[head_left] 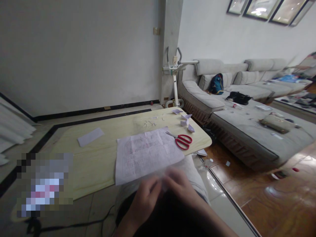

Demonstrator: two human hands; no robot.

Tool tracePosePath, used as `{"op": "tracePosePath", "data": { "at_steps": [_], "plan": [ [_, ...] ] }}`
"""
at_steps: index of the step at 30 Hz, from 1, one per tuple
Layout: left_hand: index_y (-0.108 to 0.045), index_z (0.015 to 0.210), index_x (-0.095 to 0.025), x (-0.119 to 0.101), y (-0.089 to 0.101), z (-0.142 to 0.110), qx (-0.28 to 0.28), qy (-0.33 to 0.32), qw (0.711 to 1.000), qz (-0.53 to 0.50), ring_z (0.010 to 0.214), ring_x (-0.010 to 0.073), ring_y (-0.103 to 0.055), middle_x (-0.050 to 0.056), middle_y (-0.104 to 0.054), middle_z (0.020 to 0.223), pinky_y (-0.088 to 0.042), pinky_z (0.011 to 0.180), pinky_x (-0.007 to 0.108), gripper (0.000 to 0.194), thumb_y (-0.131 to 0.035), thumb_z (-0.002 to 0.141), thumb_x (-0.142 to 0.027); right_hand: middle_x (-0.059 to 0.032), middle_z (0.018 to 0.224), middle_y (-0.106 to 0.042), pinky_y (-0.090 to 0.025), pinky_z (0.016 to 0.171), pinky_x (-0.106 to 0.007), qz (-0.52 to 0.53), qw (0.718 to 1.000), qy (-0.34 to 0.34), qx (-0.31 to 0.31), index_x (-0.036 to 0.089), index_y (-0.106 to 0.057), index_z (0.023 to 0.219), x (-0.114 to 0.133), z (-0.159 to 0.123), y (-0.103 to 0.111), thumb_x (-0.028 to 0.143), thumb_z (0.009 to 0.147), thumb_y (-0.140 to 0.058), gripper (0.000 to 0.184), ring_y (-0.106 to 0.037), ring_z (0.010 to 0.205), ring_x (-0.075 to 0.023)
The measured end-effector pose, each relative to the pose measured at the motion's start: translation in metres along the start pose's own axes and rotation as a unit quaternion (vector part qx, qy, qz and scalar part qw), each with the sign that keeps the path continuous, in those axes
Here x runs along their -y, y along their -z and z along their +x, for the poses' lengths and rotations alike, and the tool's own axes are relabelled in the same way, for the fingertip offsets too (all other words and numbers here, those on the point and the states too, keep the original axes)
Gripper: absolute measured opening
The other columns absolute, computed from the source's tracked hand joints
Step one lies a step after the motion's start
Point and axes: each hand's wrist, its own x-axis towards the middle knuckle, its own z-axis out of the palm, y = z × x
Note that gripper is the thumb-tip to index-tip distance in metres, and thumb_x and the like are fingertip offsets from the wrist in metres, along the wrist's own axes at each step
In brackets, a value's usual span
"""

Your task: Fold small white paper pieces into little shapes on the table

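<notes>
A large printed paper sheet (145, 153) lies on the pale wooden table (98, 154), its near edge hanging over my lap. My left hand (145, 197) and my right hand (180, 184) meet at that near edge, both blurred, fingers curled and pinching the paper. Red-handled scissors (182, 141) rest on the table just right of the sheet. Several small folded paper pieces (186, 121) sit at the table's far right corner, and a small blank slip (90, 136) lies to the left.
A grey sofa (247, 121) with a blue bag (216, 84) and a black bag (238, 97) runs along the right. A white exercise machine (175, 82) stands by the wall pillar. Paper scraps (202, 153) litter the floor beside the table.
</notes>
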Motion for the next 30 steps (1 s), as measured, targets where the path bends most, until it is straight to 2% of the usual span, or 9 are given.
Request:
{"op": "tracePosePath", "data": {
  "at_steps": [4,8,12,15,18,22,24,27,30],
  "plan": [
    [-0.059,0.07,-0.02,0.002,0.0,0.0,-0.008,0.0,1.0,0.002,0.066,0.0145,-0.055,-0.001,-0.059,0.066,-0.044,0.063,0.022,0.027,-0.049,0.089,-0.038,0.0031,0.063,-0.046,-0.037,0.058,-0.023,0.002,1.0,0.005,-0.021,0.017,-0.05,0.065,-0.002,-0.001,0.001,0.031,0.084,-0.058,0.025,-0.044,0.062,-0.0113],
    [-0.061,0.076,-0.019,-0.001,0.0,0.001,0.036,0.009,0.999,-0.012,0.063,0.0134,-0.056,-0.002,-0.059,0.065,-0.044,0.06,0.021,0.026,-0.05,0.089,-0.039,0.002,0.065,-0.051,-0.039,0.059,-0.023,0.023,0.999,-0.001,-0.027,0.017,-0.05,0.067,-0.003,0.001,0.001,0.031,0.084,-0.056,0.023,-0.048,0.063,-0.0119],
    [-0.057,0.071,-0.02,0.0,0.0,-0.001,0.025,-0.005,0.999,0.032,0.061,0.0126,-0.057,-0.002,-0.058,0.062,-0.046,0.059,0.021,0.03,-0.047,0.091,-0.039,0.0011,0.065,-0.051,-0.039,0.06,-0.024,-0.037,0.999,0.0,-0.003,0.016,-0.052,0.066,-0.006,0.001,0.003,0.034,0.088,-0.052,0.028,-0.048,0.064,-0.0125],
    [-0.058,0.084,-0.021,0.006,-0.002,-0.001,-0.053,-0.049,0.992,0.105,0.067,0.0144,-0.062,-0.001,-0.062,0.072,-0.05,0.064,0.023,0.019,-0.051,0.09,-0.037,0.0015,0.061,-0.048,-0.036,0.057,-0.024,-0.11,0.993,0.025,-0.024,0.016,-0.051,0.063,-0.008,0.001,0.006,0.036,0.09,-0.048,0.034,-0.045,0.06,-0.012],
    [-0.059,0.096,-0.021,0.011,-0.005,0.002,-0.157,-0.142,0.956,0.201,0.079,0.0184,-0.065,0.004,-0.065,0.087,-0.054,0.071,0.029,0.016,-0.058,0.085,-0.033,0.0006,0.06,-0.049,-0.033,0.056,-0.025,-0.191,0.977,0.054,-0.082,0.016,-0.052,0.063,-0.009,0.003,0.007,0.036,0.092,-0.046,0.036,-0.043,0.058,-0.0121],
    [-0.064,0.102,-0.023,0.013,-0.007,0.003,-0.153,-0.219,0.922,0.28,0.092,0.0226,-0.066,0.007,-0.069,0.1,-0.055,0.08,0.034,0.021,-0.063,0.082,-0.031,0.0007,0.059,-0.049,-0.031,0.055,-0.025,-0.251,0.96,0.075,-0.098,0.016,-0.051,0.062,-0.005,0.001,0.002,0.033,0.092,-0.046,0.035,-0.041,0.056,-0.0114],
    [-0.065,0.101,-0.023,0.013,-0.006,0.003,-0.148,-0.212,0.93,0.26,0.088,0.0221,-0.068,0.006,-0.072,0.096,-0.055,0.078,0.032,0.022,-0.064,0.081,-0.032,0.0002,0.062,-0.052,-0.032,0.056,-0.025,-0.254,0.96,0.09,-0.07,0.016,-0.052,0.065,-0.002,-0.002,-0.002,0.033,0.092,-0.046,0.032,-0.043,0.058,-0.0118],
    [-0.068,0.093,-0.022,0.007,-0.003,0.002,-0.135,-0.139,0.964,0.182,0.079,0.0199,-0.07,0.004,-0.074,0.087,-0.056,0.071,0.028,0.019,-0.057,0.086,-0.035,-0.001,0.069,-0.057,-0.035,0.06,-0.025,-0.233,0.965,0.116,-0.024,0.017,-0.056,0.074,0.003,-0.006,-0.004,0.03,0.093,-0.046,0.025,-0.048,0.064,-0.013],
    [-0.067,0.084,-0.019,-0.003,0.001,0.005,-0.138,-0.043,0.987,0.073,0.072,0.0187,-0.069,0.004,-0.073,0.077,-0.054,0.065,0.025,0.027,-0.049,0.089,-0.038,-0.0005,0.072,-0.055,-0.037,0.06,-0.025,-0.213,0.968,0.12,-0.055,0.017,-0.057,0.082,0.005,-0.006,-0.002,0.027,0.089,-0.051,0.014,-0.047,0.065,-0.013]
  ]
}}
